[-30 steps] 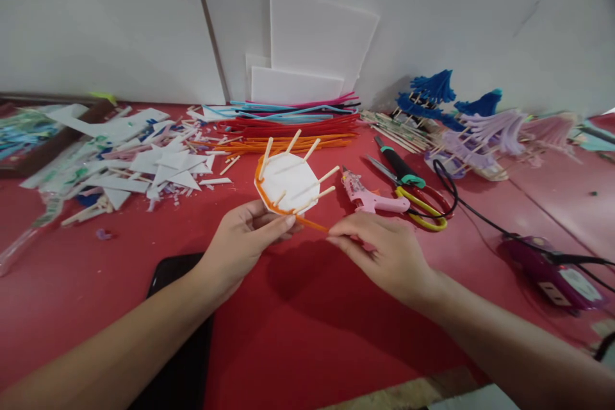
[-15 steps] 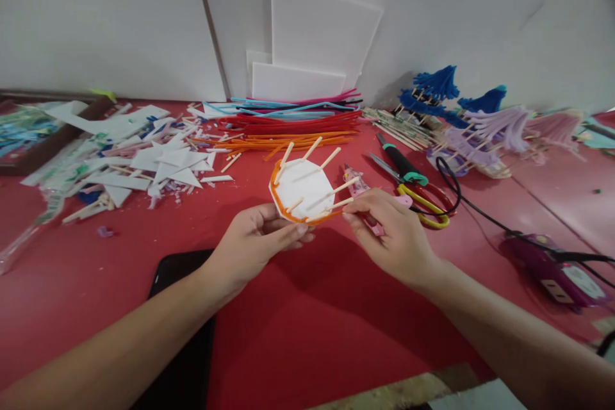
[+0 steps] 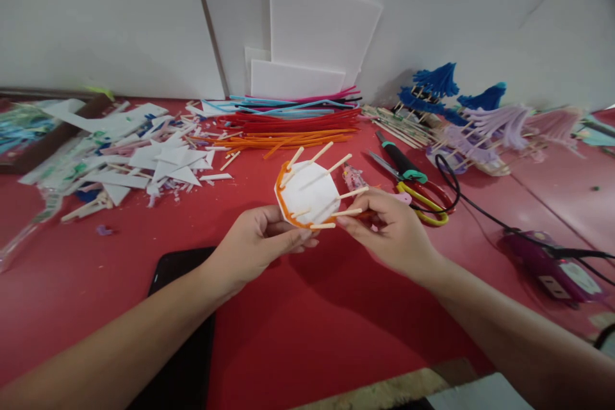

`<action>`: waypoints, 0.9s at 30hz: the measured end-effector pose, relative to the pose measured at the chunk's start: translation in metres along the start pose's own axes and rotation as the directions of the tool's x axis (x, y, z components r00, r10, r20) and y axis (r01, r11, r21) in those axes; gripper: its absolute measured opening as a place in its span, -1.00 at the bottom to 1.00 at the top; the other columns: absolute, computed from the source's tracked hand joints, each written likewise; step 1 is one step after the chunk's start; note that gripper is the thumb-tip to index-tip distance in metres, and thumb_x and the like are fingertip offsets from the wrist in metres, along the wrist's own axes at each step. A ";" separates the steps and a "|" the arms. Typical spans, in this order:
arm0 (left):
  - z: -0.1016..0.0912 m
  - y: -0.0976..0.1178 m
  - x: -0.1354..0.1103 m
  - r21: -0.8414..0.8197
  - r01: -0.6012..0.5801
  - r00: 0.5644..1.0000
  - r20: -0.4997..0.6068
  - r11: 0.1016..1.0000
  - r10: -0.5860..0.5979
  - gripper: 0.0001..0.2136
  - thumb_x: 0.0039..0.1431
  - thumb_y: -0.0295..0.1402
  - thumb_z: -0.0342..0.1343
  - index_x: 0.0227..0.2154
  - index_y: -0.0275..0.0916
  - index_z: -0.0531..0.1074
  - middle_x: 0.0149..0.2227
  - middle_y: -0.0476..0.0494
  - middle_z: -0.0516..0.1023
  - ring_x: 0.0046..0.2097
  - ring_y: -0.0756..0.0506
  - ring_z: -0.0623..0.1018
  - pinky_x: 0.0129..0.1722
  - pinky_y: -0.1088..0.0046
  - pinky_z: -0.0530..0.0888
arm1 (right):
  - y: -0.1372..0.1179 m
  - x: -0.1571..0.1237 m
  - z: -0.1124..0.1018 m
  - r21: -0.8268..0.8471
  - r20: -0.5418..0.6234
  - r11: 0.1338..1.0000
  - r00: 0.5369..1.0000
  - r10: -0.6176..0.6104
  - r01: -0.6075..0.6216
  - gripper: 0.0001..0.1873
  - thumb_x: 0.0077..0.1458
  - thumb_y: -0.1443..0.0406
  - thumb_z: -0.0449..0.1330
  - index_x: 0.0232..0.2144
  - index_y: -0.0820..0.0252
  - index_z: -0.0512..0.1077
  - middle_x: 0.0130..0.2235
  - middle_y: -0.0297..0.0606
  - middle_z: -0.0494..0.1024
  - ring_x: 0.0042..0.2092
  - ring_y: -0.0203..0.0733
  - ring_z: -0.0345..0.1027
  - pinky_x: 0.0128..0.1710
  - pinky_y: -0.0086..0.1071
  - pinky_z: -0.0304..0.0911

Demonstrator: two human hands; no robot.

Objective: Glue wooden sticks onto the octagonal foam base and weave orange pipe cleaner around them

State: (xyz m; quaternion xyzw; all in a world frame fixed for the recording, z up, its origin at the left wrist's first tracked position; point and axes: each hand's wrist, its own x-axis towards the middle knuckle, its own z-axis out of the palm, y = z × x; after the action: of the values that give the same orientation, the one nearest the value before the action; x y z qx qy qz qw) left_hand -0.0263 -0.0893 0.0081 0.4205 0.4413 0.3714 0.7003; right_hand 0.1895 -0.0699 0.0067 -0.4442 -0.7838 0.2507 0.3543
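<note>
A white foam-board disc with several wooden sticks standing around its rim is held above the red table. My left hand grips its lower left edge, thumb in front and fingers underneath. An orange pipe cleaner runs along the disc's left and lower rim, weaving by the sticks. At the disc's lower right, my right hand pinches the pipe cleaner's free part close to the rim, beside two sticks. Part of the pipe cleaner is hidden behind the right fingers.
White foam scraps lie at the left, pipe cleaners at the back. To the right are scissors, a green-and-black-handled tool, a purple power strip and small blue and lilac models. A black phone-like slab lies in front.
The disc has shifted slightly right and tilted in my left hand. My right fingers have moved closer in to its rim, and the lowest stick now shows more plainly.
</note>
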 end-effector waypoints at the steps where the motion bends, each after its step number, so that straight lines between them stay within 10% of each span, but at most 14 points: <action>1: 0.000 0.000 0.000 0.024 0.004 1.000 0.005 1.000 -0.004 -0.70 -0.05 -0.32 0.31 -0.22 -0.29 0.52 -0.29 -0.17 0.66 -0.26 -0.07 0.64 -0.26 0.53 0.53 | 0.000 0.000 0.000 0.021 0.011 1.000 1.000 0.021 -0.021 -0.88 0.08 0.31 0.19 -0.48 0.21 0.41 -0.49 -0.36 0.37 -0.50 -0.37 0.17 -0.53 -0.46 0.08; 13: 0.000 0.005 -0.002 0.106 0.048 0.998 0.021 0.993 -0.051 -0.75 -0.05 -0.36 0.30 -0.26 -0.28 0.53 -0.28 -0.17 0.66 -0.28 -0.06 0.64 -0.37 0.59 0.50 | 0.010 0.005 0.005 0.500 0.172 0.774 0.921 0.350 -0.388 -0.71 -0.17 0.28 0.36 -0.41 0.20 0.34 -0.40 -0.39 0.40 -0.36 -0.34 0.31 -0.34 -0.41 0.26; 19: 0.000 0.004 -0.003 0.082 0.027 0.998 0.059 0.996 -0.032 -0.80 -0.04 -0.36 0.30 -0.30 -0.26 0.55 -0.29 -0.17 0.66 -0.29 -0.07 0.63 -0.27 0.50 0.52 | 0.005 0.002 -0.002 0.541 0.424 0.620 0.821 0.383 -0.568 -0.74 -0.04 0.21 0.30 -0.32 0.27 0.43 -0.53 -0.44 0.33 -0.59 -0.49 0.06 -0.60 -0.50 -0.04; 27: -0.001 -0.001 -0.002 0.030 -0.033 0.998 0.057 0.999 0.031 -0.76 0.00 -0.34 0.29 -0.22 -0.20 0.50 -0.28 -0.08 0.64 -0.26 0.00 0.60 -0.21 0.55 0.49 | -0.009 0.002 0.002 0.644 0.393 0.472 0.790 0.471 -0.602 -0.76 -0.08 0.24 0.30 -0.56 0.26 0.34 -0.67 -0.52 0.19 -0.67 -0.54 -0.07 -0.67 -0.50 -0.23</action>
State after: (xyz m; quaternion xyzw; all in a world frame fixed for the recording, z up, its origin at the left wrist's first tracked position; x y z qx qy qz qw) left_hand -0.0280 -0.0917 0.0072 0.4488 0.4204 0.3637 0.6998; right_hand 0.1823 -0.0730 0.0122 -0.4613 -0.4565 0.6798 0.3416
